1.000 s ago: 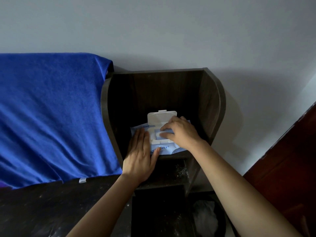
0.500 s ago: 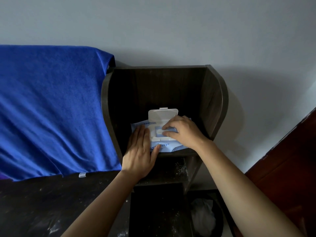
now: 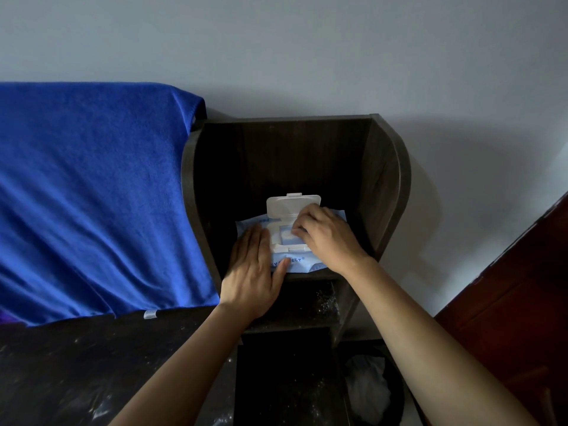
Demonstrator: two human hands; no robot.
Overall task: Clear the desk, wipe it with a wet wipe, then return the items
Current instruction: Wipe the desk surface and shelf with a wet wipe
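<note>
A light blue wet wipe pack (image 3: 296,262) lies on the upper shelf of a dark wooden shelf unit (image 3: 388,186). Its white flip lid (image 3: 292,205) stands open. My left hand (image 3: 253,273) lies flat on the pack's left side, fingers together, pressing it down. My right hand (image 3: 327,235) is over the pack's opening, with fingertips pinched at the wipe that shows there. The dark desk top (image 3: 76,358) runs along the lower left.
A blue towel (image 3: 92,195) drapes over something left of the shelf unit. A lower shelf (image 3: 307,302) sits below the pack. A dark bin with white waste (image 3: 368,385) stands at the bottom right. A reddish wooden door (image 3: 516,302) is at right.
The view has shifted slightly. My right hand's fingers have curled tighter over the pack's opening. My left hand stays pressed on the pack.
</note>
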